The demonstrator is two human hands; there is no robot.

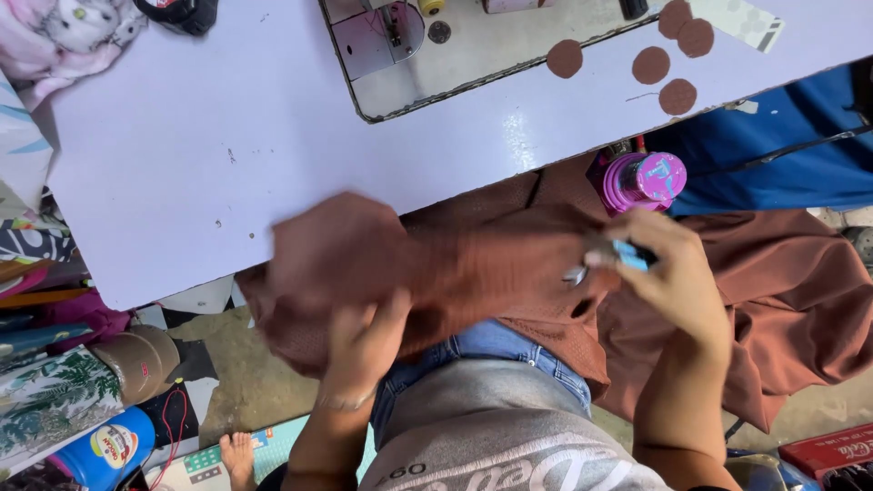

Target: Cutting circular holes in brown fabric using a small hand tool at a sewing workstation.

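A grey printed shirt point(509, 445) and blue jeans point(491, 350) are seen nearest the camera, at the bottom of the view, just below the brown fabric point(436, 273), which is taken here as the landmark. The fabric is spread across the lap and draped off to the right, its long axis lying left to right between the two hands, and its upper edge is tucked under the near edge of the white surface point(227, 155).

The left hand point(359, 350) is placed under the fabric's left end, which is blurred; its grip is closed on the cloth, thumb on top. The right hand point(668, 273) is held at the fabric's right part, and its grip is clamped on a small blue-handled tool point(627, 256), probably a thread snipper, whose metal tip is pointed left into the cloth. The right hand is therefore nearer the spot being worked.

Above and right of the fabric, a pink bottle point(641, 180) is stood at the surface's edge. Farther above, brown fabric circles point(657, 65) are laid beside the sewing machine bed point(427, 55).
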